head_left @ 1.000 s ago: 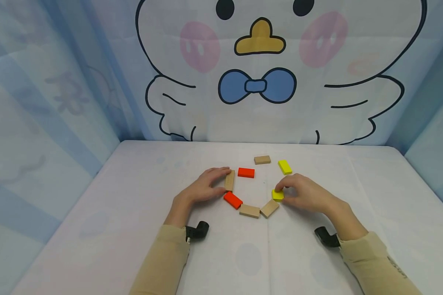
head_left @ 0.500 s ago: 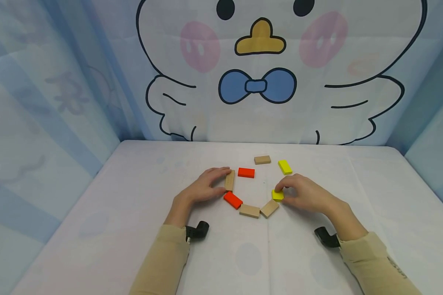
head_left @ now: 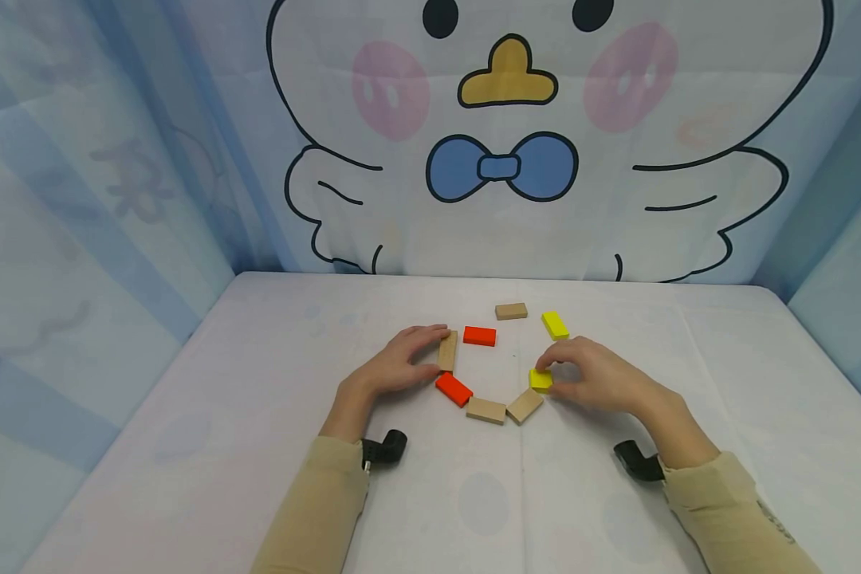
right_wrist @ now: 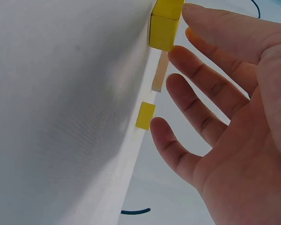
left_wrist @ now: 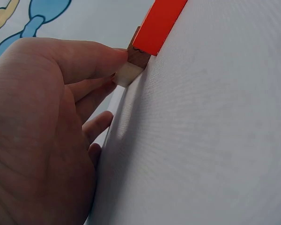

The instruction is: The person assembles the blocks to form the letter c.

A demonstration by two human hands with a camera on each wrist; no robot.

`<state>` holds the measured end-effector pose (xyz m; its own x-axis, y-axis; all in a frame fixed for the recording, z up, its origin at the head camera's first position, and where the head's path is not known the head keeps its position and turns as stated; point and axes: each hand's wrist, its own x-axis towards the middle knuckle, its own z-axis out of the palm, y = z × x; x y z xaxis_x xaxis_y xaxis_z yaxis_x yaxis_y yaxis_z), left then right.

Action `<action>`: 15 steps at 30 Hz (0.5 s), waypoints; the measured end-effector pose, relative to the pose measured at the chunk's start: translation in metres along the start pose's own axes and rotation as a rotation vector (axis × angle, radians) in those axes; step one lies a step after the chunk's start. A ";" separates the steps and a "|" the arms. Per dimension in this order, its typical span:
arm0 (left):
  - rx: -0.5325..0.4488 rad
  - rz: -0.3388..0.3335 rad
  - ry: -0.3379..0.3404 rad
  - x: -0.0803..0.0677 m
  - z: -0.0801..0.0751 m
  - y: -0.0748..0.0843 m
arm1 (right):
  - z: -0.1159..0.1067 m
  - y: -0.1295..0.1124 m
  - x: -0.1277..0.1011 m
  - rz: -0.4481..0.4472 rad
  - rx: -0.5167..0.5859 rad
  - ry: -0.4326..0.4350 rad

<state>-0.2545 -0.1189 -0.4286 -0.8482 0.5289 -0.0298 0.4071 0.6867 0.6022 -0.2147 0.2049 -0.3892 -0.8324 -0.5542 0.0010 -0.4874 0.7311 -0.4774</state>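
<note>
While both hands rest on the table (head_left: pixel 258 383), blocks lie in a loose ring around its middle.
Left hand (head_left: pixel 395 368): thumb and fingers pinch the wood block (head_left: pixel 447 351) at the ring's left side.
Right hand (head_left: pixel 594 375): fingertips clamped on the yellow block (head_left: pixel 540 379) at the ring's right side.
Red block (head_left: pixel 453 389): just below the wood block.

No readable text, labels, brands or numbers anywhere. Only faint, illegible marks on the right sleeve (head_left: pixel 775 522) near the cuff. Blocks plain, without letters or digits. Backdrop (head_left: pixel 502 119) printed with a cartoon bird and bow tie, wordless.
</note>
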 end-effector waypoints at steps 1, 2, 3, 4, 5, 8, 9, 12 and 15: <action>-0.001 0.000 0.000 0.000 0.000 0.000 | 0.000 0.000 0.000 -0.002 0.001 0.001; -0.001 -0.001 0.000 0.000 0.000 0.000 | -0.001 0.000 0.000 -0.002 0.000 0.002; -0.002 -0.002 0.001 0.000 0.000 0.000 | -0.001 0.000 0.000 -0.003 -0.001 0.004; -0.002 -0.001 0.002 0.000 0.000 0.000 | -0.001 0.001 0.000 -0.001 -0.001 0.004; -0.004 -0.002 0.003 0.000 0.000 0.000 | -0.002 0.001 0.000 -0.001 -0.001 0.005; -0.011 -0.003 0.003 0.000 0.000 0.000 | -0.003 0.002 0.000 0.005 -0.005 0.012; -0.014 -0.003 0.003 0.000 0.000 0.000 | -0.004 0.002 0.000 0.004 -0.005 0.015; -0.020 -0.004 0.002 0.001 0.000 -0.001 | -0.005 0.003 0.000 0.002 -0.004 0.026; -0.018 -0.007 0.003 0.001 0.000 -0.001 | -0.006 0.003 0.002 -0.007 -0.002 0.034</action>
<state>-0.2559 -0.1191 -0.4299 -0.8520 0.5225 -0.0313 0.3953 0.6814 0.6160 -0.2191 0.2080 -0.3856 -0.8372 -0.5458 0.0340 -0.4940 0.7281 -0.4752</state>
